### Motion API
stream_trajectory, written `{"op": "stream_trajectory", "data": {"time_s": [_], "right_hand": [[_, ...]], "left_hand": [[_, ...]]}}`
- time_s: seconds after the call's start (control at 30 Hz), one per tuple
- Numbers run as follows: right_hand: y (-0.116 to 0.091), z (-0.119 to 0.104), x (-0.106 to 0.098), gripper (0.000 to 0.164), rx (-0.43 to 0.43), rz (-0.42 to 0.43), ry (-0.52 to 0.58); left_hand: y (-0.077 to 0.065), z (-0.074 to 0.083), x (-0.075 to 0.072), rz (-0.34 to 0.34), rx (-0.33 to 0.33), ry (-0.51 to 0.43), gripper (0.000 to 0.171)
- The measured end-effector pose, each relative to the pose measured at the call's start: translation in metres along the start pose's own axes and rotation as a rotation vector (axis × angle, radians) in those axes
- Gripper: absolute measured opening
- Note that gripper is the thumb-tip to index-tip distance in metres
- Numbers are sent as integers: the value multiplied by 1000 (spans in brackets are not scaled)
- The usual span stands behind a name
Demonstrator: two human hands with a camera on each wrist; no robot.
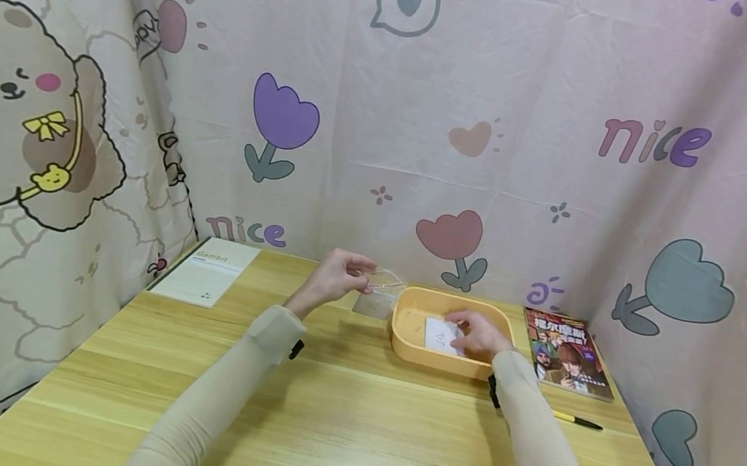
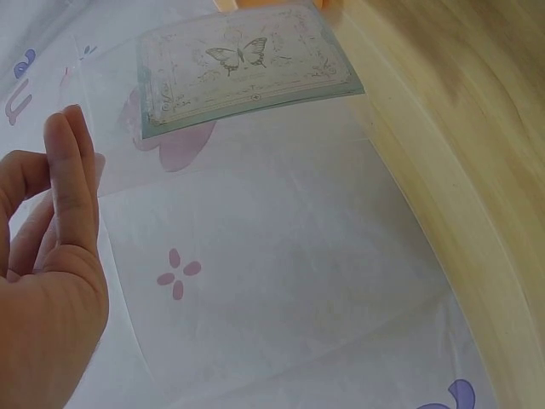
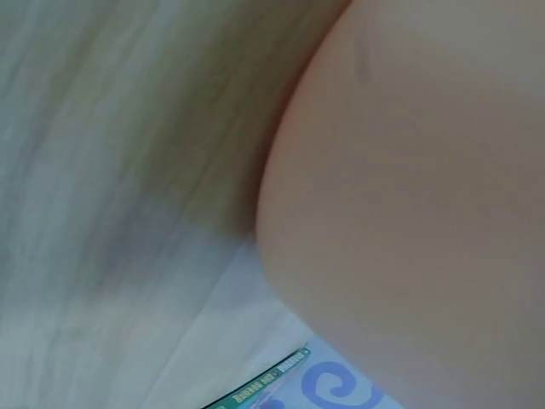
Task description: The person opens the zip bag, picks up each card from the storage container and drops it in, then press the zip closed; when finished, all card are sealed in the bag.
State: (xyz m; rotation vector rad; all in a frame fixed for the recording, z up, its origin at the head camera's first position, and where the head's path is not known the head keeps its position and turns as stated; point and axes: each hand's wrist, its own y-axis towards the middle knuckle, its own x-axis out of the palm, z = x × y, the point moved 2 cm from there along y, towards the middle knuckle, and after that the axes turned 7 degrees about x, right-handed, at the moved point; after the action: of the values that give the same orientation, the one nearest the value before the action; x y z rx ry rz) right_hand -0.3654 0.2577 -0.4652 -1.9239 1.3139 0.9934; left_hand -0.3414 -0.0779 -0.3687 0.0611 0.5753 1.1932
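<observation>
Fingers of the left hand (image 1: 334, 278) together, pinching a clear plastic bag (image 2: 341, 200); those of the right hand (image 1: 481, 335) apart at a white card (image 1: 438, 335), grip on it unclear. Handling advice: light pinch on the film, card taken by its edges, no creasing. Wooden table (image 1: 349, 432) beneath everything. Yellow basket (image 1: 442, 361) on it, white card inside, right hand dipping in. Bag just left of basket; butterfly card (image 2: 247, 64) within the film or behind it, cannot tell.
</observation>
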Motion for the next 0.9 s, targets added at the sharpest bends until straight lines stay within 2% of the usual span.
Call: {"op": "stream_trajectory", "data": {"time_s": [0.17,0.37,0.57,0.7,0.9], "right_hand": [[0,-2,2,60,36,0,-1],[-1,-1,2,57,17,45,35],[0,2,-1,47,31,80,169],[1,4,-3,38,39,119,211],[1,9,-6,36,125,162,308]], "left_hand": [[0,1,0,0,1,12,36],[0,1,0,-2,0,10,37],[0,1,0,-1,11,-5,38],[0,0,0,-5,21,-13,38],[1,0,-1,-7,23,-9,38]]}}
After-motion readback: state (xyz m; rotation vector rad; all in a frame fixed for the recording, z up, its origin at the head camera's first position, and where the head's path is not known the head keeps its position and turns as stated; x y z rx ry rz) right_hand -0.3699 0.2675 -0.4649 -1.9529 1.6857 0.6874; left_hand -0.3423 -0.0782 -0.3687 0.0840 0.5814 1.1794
